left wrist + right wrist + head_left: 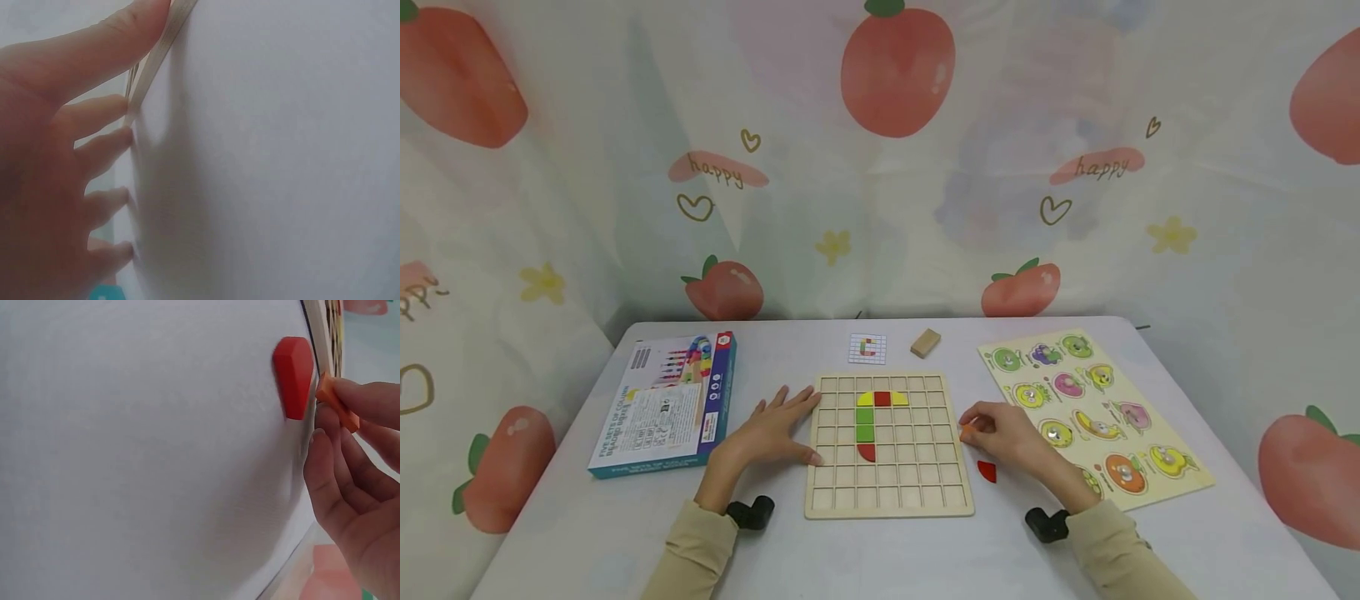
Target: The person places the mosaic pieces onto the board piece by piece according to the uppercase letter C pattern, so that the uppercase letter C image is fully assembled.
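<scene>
A wooden grid board (889, 512) lies in the middle of the table. On it sit a yellow piece (866, 399), a red square (882, 399), another yellow piece (899, 399), two green squares (865, 423) and a red curved piece (867, 452). My left hand (765, 435) touches the board's left edge, thumb and fingers spread. At the right edge, my right hand (1009, 433) pinches a small orange block (340, 409) between thumb and fingers; the fingers partly hide it in the head view. A loose red quarter-round piece (987, 472) lies on the cloth just below this hand.
Behind the board lie a small pattern card (867, 349) and a plain wooden block (926, 343). A boxed set (662, 404) is at the left. To the right, a fruit puzzle board (1165, 492) reaches under the right forearm.
</scene>
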`<state>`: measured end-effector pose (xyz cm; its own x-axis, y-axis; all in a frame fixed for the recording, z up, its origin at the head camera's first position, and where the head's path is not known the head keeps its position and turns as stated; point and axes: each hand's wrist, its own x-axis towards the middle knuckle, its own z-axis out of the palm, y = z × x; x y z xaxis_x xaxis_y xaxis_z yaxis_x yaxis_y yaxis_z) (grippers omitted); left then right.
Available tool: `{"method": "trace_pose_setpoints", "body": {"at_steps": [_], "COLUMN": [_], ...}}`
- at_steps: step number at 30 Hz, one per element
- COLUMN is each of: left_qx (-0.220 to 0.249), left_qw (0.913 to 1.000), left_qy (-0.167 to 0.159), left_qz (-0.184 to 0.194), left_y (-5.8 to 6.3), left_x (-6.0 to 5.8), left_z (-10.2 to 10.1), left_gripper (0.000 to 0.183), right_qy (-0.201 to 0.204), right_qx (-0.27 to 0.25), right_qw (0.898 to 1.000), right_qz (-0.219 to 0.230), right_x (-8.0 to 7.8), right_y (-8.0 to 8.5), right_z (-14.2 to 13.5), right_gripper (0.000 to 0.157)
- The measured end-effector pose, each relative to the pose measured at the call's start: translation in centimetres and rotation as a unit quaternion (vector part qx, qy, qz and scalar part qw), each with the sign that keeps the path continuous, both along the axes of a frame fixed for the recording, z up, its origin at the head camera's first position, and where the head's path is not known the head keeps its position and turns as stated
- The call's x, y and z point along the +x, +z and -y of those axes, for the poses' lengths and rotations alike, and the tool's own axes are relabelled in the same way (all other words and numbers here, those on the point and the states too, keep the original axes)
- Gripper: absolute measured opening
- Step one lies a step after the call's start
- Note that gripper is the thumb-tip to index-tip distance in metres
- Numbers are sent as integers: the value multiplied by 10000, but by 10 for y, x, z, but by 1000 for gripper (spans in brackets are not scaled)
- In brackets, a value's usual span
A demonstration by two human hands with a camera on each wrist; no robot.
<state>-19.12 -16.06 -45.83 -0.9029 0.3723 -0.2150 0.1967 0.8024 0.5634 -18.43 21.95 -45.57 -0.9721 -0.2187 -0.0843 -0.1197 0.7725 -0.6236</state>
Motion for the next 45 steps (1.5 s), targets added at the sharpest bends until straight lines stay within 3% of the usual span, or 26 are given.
{"method": "trace_pose_setpoints", "body": {"at_steps": [8, 14, 21, 36, 45], "left_qx": [-22, -4, -38, -63, -80], "left_qw": [10000, 10000, 10000, 10000, 9999], "left_qy": [32, 35, 32, -17, -11], "left_qz": [6, 22, 32, 43, 88], "left_y": [0, 1, 1, -1, -2], "left_x": [1, 1, 0, -2, -3], "left_z": [0, 0, -1, 0, 1], "left_gripper": [102, 102, 102, 102, 102], "right_qy": [228, 420, 524, 938, 1197], "right_qx": [-233, -707, -785, -1384, -1221], "right_qw": [9992, 9966, 9955, 9839, 9837], "right_qz": [-231, 58, 50, 630, 556], "right_x": [1, 1, 2, -1, -2], "right_y": [3, 3, 3, 6, 5], "right_z": [-1, 4, 13, 38, 55], "right_gripper": [11, 11, 11, 28, 30]}}
